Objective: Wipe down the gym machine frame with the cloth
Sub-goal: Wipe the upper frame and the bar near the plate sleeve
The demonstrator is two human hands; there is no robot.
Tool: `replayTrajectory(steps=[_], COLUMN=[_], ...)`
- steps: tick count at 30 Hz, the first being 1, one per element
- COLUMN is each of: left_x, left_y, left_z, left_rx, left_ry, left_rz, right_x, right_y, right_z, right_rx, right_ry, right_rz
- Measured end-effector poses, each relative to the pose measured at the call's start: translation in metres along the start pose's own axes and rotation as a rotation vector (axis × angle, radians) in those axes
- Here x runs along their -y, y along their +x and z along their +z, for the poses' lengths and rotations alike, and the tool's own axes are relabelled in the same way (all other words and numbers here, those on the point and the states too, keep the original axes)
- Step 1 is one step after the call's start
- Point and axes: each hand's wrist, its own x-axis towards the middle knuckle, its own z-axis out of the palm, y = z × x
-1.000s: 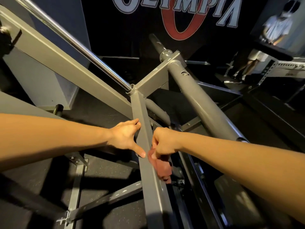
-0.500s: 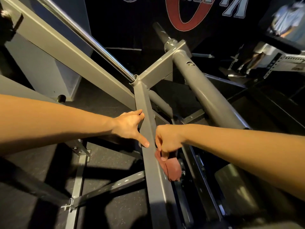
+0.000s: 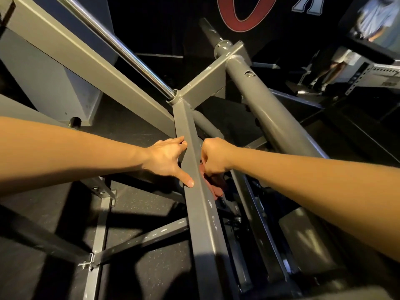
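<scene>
A single wide-angle view looks forward and down from the person's head. It sits close above the grey frame beam (image 3: 203, 224).

Both bare forearms reach forward. Left hand (image 3: 166, 159): fingers extended, thumb splayed. Right hand (image 3: 214, 156): curled into fist, gripping red cloth (image 3: 217, 187).

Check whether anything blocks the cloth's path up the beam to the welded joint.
Nothing visible does. The right hand holds the red cloth against the square beam's right side; the beam's face runs bare up to the welded joint. The left hand rests on its left edge.
</scene>
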Motion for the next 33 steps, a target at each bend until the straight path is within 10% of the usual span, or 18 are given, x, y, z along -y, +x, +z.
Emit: replayTrajectory(steps=[5,14,20,28,33], left_x=[-0.006,-0.007,-0.011,-0.015,-0.017], left_y=[-0.002,-0.004,-0.009,-0.014,-0.012], left_z=[-0.003,-0.006,-0.005,-0.009,-0.010], left_rx=[0.009,0.002,0.010,0.006,0.013], left_ry=[0.049,0.022,0.016,-0.017,0.023], left_rz=[-0.050,-0.031,-0.055,-0.047,-0.065], right_x=[0.009,0.006,0.012,-0.005,0.008], right_y=[-0.044,-0.010,-0.056,-0.029,-0.062], right_z=[0.013,-0.003,0.021,0.020,0.030], right_rx=[0.296,-0.119,0.480,-0.026,0.483], right_ry=[0.069,0.106,0.069,0.045,0.009], right_rz=[-0.082,0.084,-0.005,0.058,-0.057])
